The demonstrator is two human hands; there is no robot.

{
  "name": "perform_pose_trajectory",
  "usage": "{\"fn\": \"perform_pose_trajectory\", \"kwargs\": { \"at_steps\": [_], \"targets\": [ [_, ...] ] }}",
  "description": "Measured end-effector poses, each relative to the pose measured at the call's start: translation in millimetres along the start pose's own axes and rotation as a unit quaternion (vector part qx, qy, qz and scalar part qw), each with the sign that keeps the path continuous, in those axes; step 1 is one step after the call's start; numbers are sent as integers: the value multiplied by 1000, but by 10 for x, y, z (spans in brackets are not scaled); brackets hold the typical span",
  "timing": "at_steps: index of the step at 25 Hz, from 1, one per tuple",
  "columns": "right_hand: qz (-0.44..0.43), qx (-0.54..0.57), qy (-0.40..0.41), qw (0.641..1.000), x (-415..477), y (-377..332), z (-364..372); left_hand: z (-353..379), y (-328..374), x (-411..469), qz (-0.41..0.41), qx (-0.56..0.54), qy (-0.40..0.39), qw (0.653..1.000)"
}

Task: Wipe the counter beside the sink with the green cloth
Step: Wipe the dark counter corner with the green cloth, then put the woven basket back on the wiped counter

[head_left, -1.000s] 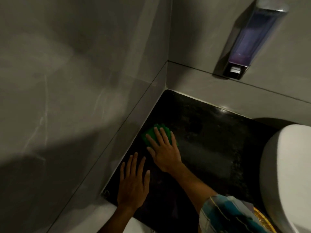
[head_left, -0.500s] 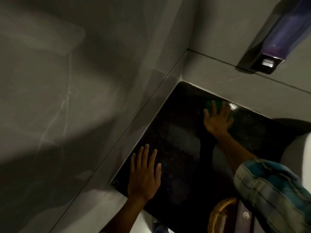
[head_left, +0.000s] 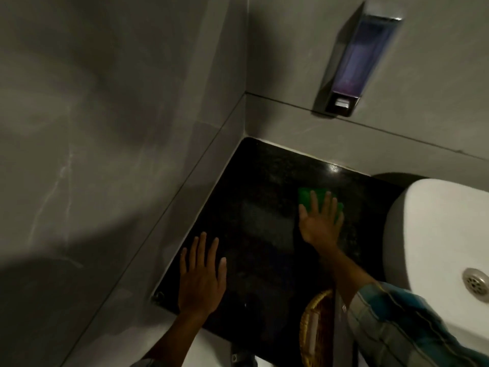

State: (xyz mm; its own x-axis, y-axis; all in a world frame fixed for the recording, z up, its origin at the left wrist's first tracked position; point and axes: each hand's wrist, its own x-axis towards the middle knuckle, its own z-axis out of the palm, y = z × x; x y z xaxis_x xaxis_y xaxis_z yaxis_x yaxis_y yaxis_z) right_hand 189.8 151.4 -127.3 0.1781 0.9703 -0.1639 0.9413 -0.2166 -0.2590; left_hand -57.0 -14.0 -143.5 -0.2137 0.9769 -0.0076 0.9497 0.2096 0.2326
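Observation:
A black polished counter [head_left: 264, 192] fills the corner between two grey walls, left of the white sink [head_left: 434, 234]. The green cloth [head_left: 307, 197] lies flat on the counter near the sink's rim. My right hand [head_left: 320, 223] presses down on it with fingers spread, covering its near half. My left hand [head_left: 202, 276] rests flat on the counter's front left part, fingers apart, holding nothing.
A wall-mounted soap dispenser [head_left: 349, 64] with purple liquid hangs above the counter's back edge. A wicker basket [head_left: 315, 329] sits at the counter's front, beside my right forearm. The sink's drain [head_left: 476, 283] shows at the far right. Grey walls close in the left and the back.
My right hand slid the green cloth from the left wall side to the back edge, then toward me and nearer the sink. My left hand stayed planted on the counter.

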Motion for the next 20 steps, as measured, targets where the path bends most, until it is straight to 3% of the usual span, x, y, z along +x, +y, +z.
{"fn": "perform_pose_trajectory", "kwargs": {
  "at_steps": [2, 4, 8, 14, 16, 18, 20],
  "targets": [
    [56, 30, -62, 996, 118, 60, -153, 8, 21, 27, -3, -5, 2, 1000],
    [55, 79, -95, 991, 95, -41, -323, 15, 10, 40, -4, -4, -1, 1000],
    [-32, 204, 22, 978, -450, 113, -681, 24, -6, 22, 5, -16, -4, 1000],
    [-60, 166, -1, 984, -1819, 874, -974, -139, 214, 22, -23, -46, 3, 999],
    [-33, 84, 26, 996, -2153, 1176, -1035, -217, 439, -50, 28, -80, -21, 996],
    [42, 21, 44, 998, -2417, 1468, -1076, -327, 760, -247, 104, -168, -99, 975],
    [141, 46, 48, 988, -2547, 1634, -1074, -392, 1059, -477, 134, -240, -197, 941]
  ]
}}
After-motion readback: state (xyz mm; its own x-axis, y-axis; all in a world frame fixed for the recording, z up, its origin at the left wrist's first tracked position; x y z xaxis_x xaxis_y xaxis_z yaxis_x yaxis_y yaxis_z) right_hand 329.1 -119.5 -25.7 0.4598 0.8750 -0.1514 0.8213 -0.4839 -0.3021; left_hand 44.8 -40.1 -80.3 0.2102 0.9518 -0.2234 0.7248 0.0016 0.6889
